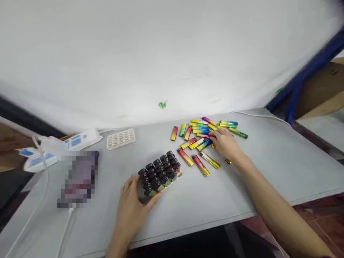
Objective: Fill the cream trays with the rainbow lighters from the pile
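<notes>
Lying in a loose spread on the gray table [193, 206], shiny multicolored lighters [185, 157] crowd beneath and around the fingers of the right hand [224, 141]. That hand comes in palm down, its forearm slanting from the lower right corner, wrist low, fingers bent toward the middle of the heap. The fingertips touch the lighters there; whether they pinch one cannot be told, since the hand hides the thumb. Several lighters lie apart on the heap's near and left sides.

Left of these sits a filled tray [179, 175], packed with upright lighters showing black tops. The left hand [134, 200] curves widely about its left end, thumb along the near edge and fingers on the far side, clasping it. Farther left are a pale slotted tray [120, 139] and a white power strip [84, 139].
</notes>
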A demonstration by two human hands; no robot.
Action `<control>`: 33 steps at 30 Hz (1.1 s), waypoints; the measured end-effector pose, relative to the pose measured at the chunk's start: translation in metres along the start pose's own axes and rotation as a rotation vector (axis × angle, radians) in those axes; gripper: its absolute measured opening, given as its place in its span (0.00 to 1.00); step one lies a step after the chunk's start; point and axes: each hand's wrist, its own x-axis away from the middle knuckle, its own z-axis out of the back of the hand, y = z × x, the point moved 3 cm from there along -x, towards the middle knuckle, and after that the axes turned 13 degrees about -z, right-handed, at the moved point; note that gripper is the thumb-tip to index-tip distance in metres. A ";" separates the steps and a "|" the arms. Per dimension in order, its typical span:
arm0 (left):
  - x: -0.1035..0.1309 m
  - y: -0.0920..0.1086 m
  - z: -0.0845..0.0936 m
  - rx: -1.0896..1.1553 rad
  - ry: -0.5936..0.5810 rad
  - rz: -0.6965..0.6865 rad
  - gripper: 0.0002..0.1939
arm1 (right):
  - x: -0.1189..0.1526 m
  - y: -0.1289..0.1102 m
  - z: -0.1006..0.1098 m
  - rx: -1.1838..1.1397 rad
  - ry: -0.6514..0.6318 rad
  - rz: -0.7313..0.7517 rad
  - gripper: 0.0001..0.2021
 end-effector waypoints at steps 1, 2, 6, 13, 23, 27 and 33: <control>0.000 -0.001 0.000 0.001 0.002 0.001 0.38 | -0.001 0.001 0.000 -0.003 -0.006 -0.002 0.19; 0.000 -0.001 0.000 0.001 0.004 0.001 0.38 | -0.001 0.002 -0.001 -0.010 -0.013 -0.007 0.18; -0.001 -0.003 0.000 0.004 0.011 0.000 0.38 | -0.003 0.005 0.000 -0.080 -0.047 -0.060 0.13; -0.003 -0.003 0.000 0.021 0.012 -0.002 0.36 | 0.002 0.002 0.017 -0.388 -0.068 -0.133 0.10; -0.003 -0.005 -0.001 0.025 0.022 0.000 0.36 | 0.011 -0.008 0.032 -1.473 -0.066 -0.537 0.17; -0.002 -0.005 0.000 0.028 0.020 0.001 0.36 | 0.013 -0.020 0.031 -1.601 -0.199 -0.558 0.16; -0.003 -0.002 0.001 0.027 0.020 0.001 0.36 | 0.026 -0.048 0.025 -1.558 -0.470 -0.418 0.14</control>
